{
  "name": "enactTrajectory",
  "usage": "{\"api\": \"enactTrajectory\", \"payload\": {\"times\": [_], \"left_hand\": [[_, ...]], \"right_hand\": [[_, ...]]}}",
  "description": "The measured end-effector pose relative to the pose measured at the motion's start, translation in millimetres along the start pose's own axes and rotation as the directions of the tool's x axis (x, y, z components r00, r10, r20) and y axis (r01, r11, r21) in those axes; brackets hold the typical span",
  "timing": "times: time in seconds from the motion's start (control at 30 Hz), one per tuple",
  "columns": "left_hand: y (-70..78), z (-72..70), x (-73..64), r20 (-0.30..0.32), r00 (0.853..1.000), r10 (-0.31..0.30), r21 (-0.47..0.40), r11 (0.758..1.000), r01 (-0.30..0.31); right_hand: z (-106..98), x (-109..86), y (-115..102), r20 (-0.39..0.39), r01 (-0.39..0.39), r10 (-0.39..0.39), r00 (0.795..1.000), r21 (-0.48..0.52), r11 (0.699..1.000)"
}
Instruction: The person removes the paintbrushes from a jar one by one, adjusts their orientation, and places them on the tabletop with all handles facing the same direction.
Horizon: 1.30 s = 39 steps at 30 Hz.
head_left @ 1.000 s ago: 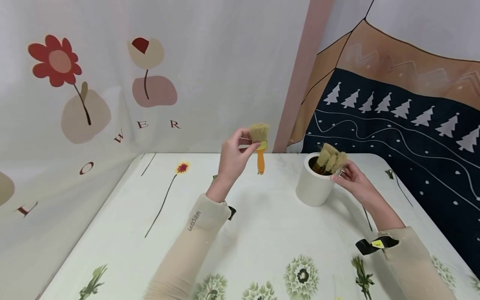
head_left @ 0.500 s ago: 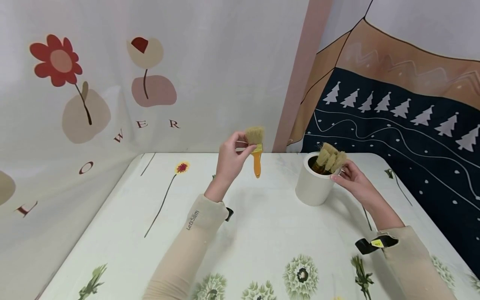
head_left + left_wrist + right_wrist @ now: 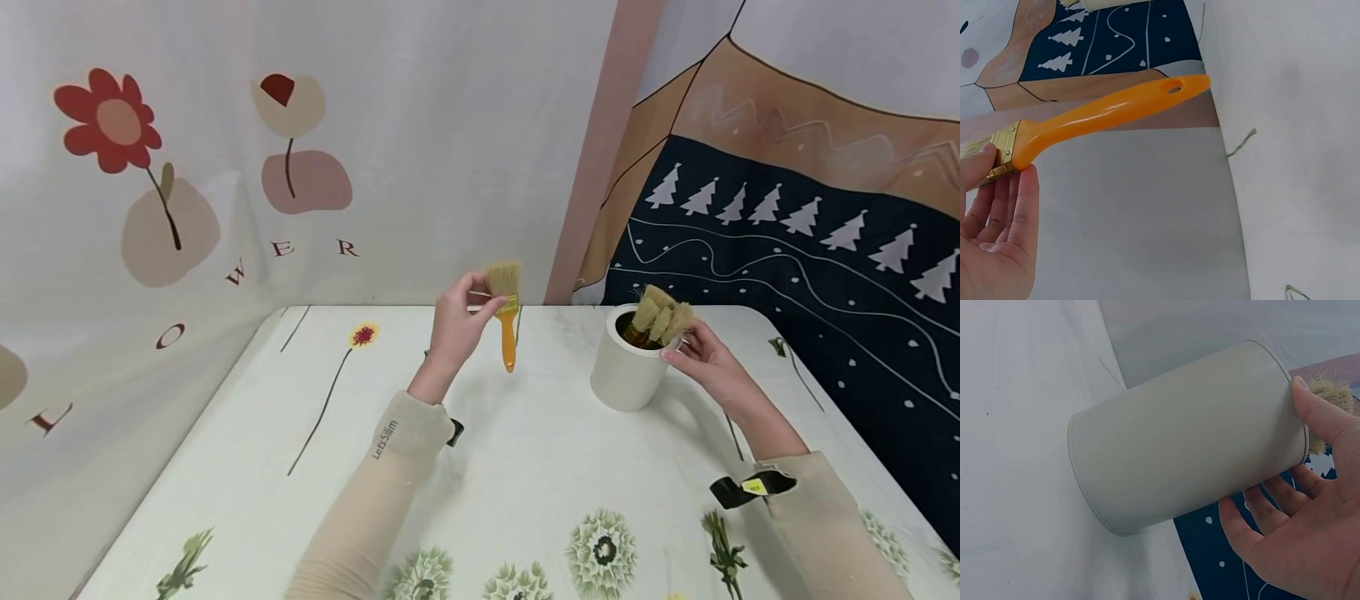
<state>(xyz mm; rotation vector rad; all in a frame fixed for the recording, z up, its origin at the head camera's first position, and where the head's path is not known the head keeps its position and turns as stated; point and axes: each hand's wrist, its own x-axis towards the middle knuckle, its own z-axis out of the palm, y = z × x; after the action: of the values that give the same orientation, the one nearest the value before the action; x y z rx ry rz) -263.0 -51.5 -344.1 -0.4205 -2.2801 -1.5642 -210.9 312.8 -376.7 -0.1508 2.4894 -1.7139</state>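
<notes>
In the head view my left hand pinches a paintbrush by its metal band, above the table's far part. Its pale bristles point up and its orange handle hangs down. The left wrist view shows the thumb and fingertips on the band, the handle free. To the right, a white cylindrical pot stands on the table, with several brushes in it, bristles up; their handles are mostly hidden inside. My right hand grips the pot near its rim, thumb on one side and fingers on the other.
A white cloth with printed flowers covers the table. Behind it hangs a pale curtain with flower prints. A dark cloth with printed trees hangs on the right. Black straps sit at the sleeves.
My left hand has lowered a little and shifted slightly left with the paintbrush. My right hand and the pot have stayed in place.
</notes>
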Motion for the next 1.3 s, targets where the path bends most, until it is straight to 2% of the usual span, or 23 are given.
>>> {"api": "enactTrajectory", "payload": {"times": [0.13,0.27,0.6,0.97,1.13,1.3], "left_hand": [[-5.3,1.5,-0.5,0.01,1.0,-0.02,0.012,1.0,0.02],[-11.1,4.4,-1.1,0.033,0.996,-0.078,-0.004,0.997,0.078],[-29.9,14.5,-2.3,0.077,0.971,-0.226,-0.054,0.972,0.23],[-45.6,26.6,-2.3,0.108,0.951,-0.29,-0.043,0.954,0.296],[-51.4,31.7,-3.6,0.14,0.935,-0.327,-0.014,0.943,0.332],[-57.5,35.2,-5.5,0.177,0.911,-0.372,0.005,0.926,0.378]], "right_hand": [[-0.1,-0.1,0.4,0.001,0.005,-0.005,1.0,0.003,1.0],[-0.3,-0.2,0.6,-0.002,0.001,-0.001,1.0,0.0,1.0],[0.2,-0.1,-0.4,-0.013,-0.017,0.017,1.0,0.0,1.0],[1.0,1.5,0.5,-0.006,-0.022,0.023,1.0,0.021,1.0],[0.2,1.3,0.9,-0.008,-0.018,0.018,1.0,0.009,1.0],[0.2,0.0,0.3,-0.007,-0.011,0.011,1.0,-0.005,1.0]]}}
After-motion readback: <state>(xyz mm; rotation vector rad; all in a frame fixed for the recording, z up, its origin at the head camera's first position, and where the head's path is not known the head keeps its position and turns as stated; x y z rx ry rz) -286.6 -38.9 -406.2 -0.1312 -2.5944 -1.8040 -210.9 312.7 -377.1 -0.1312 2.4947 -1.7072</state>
